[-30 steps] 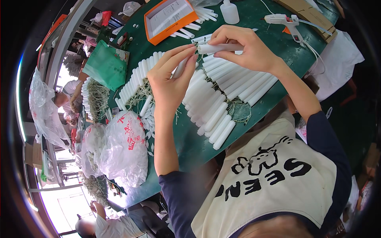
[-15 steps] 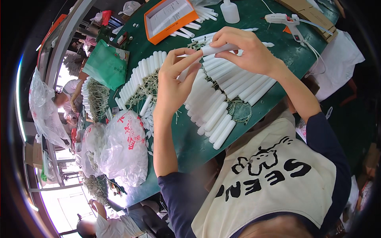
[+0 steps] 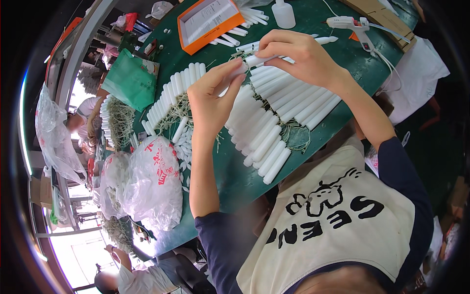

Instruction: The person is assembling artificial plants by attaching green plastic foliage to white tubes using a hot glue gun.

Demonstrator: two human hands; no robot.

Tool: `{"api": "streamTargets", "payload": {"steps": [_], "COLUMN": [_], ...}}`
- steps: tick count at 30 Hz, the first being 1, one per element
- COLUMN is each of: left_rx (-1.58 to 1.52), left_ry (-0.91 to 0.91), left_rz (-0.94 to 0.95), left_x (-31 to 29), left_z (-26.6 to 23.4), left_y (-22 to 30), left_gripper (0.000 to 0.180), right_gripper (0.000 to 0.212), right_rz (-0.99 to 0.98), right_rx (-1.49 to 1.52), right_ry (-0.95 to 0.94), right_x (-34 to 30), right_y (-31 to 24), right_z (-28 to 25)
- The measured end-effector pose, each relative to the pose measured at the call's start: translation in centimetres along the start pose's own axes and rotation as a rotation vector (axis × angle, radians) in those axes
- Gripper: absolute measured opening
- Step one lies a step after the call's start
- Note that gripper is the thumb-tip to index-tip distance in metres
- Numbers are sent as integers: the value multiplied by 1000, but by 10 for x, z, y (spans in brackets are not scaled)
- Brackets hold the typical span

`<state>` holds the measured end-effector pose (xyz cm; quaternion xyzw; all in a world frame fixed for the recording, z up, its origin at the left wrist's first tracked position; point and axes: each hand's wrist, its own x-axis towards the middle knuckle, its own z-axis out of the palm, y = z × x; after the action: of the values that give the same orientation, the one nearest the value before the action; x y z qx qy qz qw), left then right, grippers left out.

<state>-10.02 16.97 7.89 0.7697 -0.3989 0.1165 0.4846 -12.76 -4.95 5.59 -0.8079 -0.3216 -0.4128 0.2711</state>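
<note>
My right hand [image 3: 299, 51] pinches a white candle-like tube [image 3: 253, 61], its near end pointing toward the left hand. Thumb and fingers of my left hand [image 3: 214, 94] close on a white piece [image 3: 243, 68] that is mostly hidden by the fingertips. The two pieces are close together, and whether they touch I cannot tell. Below the hands lie rows of white candle-like tubes [image 3: 303, 100], with pale green wires [image 3: 295, 135] running among them. Farther left, another row of white tubes [image 3: 171, 92] lies with tangled wires beside it.
An orange box [image 3: 198, 47], a white bottle [image 3: 284, 14] and a white glue gun [image 3: 356, 29] are at the far side of the green table [image 3: 215, 183]. On the left are a green bag [image 3: 129, 81], clear plastic bags [image 3: 154, 183] and small white tips [image 3: 183, 147]. Other people sit beyond.
My left hand's fingers have drawn together into a pinch, where they were spread before. My right hand has moved slightly left with the tube, and its forefinger has shifted.
</note>
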Motion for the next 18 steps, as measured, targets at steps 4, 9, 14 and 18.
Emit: {"api": "streamTargets", "payload": {"steps": [4, 9, 14, 18], "left_rx": [17, 197, 318, 238], "left_ry": [7, -106, -263, -325], "left_rz": [24, 106, 62, -9], "left_x": [3, 8, -3, -9], "left_z": [-1, -4, -1, 4], "left_y": [-11, -50, -87, -91], "left_gripper": [24, 26, 28, 28], "right_gripper": [20, 23, 30, 23], "right_rz": [-28, 57, 249, 231], "right_rx": [3, 112, 188, 117], "right_ry": [-45, -176, -436, -471], "right_x": [3, -6, -26, -29], "right_y": [11, 43, 60, 64], "right_z": [7, 34, 61, 65]}}
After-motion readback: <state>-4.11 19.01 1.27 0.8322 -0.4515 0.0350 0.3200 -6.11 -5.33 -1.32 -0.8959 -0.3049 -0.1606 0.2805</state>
